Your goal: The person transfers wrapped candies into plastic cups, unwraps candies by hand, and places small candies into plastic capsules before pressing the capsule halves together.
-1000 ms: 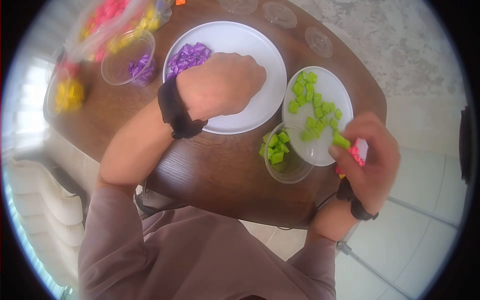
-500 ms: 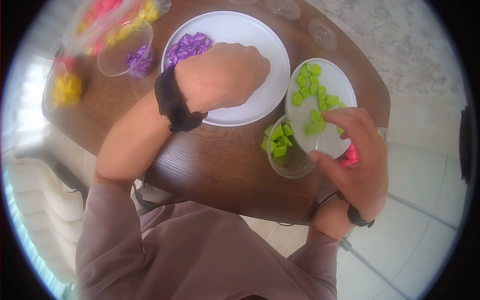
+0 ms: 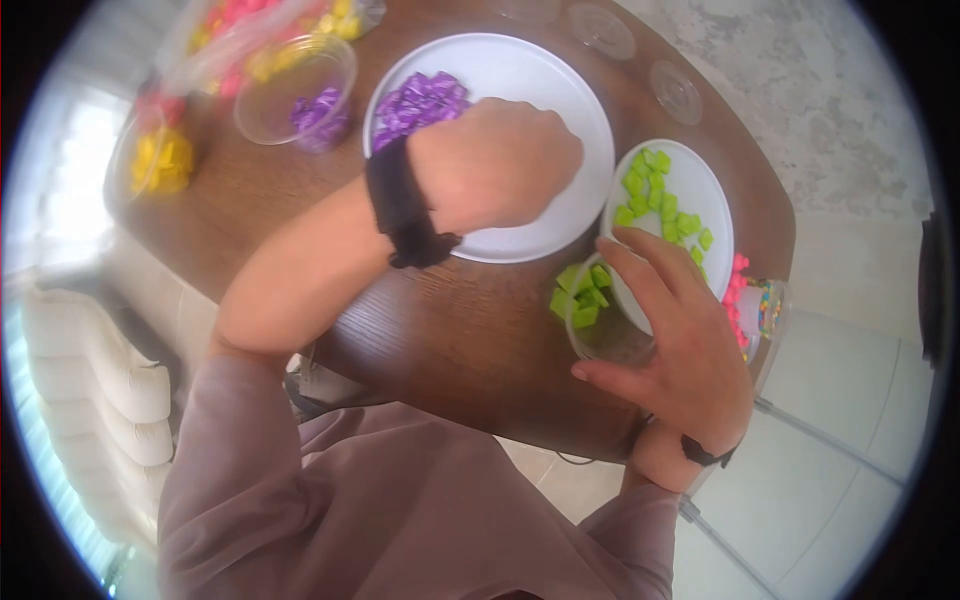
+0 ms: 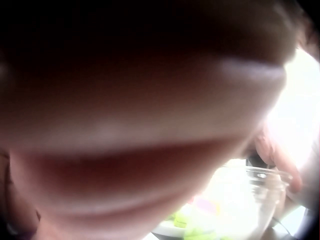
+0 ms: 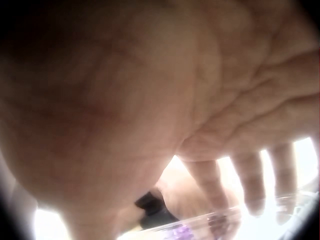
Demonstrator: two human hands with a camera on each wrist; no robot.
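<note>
My left hand [image 3: 497,165], its back upward and fingers folded underneath, is over the large white plate [image 3: 575,205], right of a pile of purple wrapped pieces [image 3: 420,103]. Whether it holds anything is hidden; in the left wrist view, its blurred folded fingers [image 4: 125,120] fill most of the picture. My right hand [image 3: 690,365] spreads its thumb and fingers about the rim of a clear cup [image 3: 610,345] with green pieces [image 3: 580,298] in it. Contact with the rim cannot be told. Behind that hand lies a smaller white plate [image 3: 712,180] bearing green pieces [image 3: 655,188].
At the upper left stand a clear cup [image 3: 262,125] with purple pieces, another with yellow pieces [image 3: 162,162], and a plastic bag [image 3: 215,60] of coloured pieces. Clear lids [image 3: 602,32] lie along the far edge. Beyond my right hand are pink pieces [image 3: 738,290] and a clear container [image 3: 770,308].
The green piece pinched in my right hand a second ago is no longer seen there. That hand has moved left to the cup with its fingers spread. My left hand stays over the large plate.
</note>
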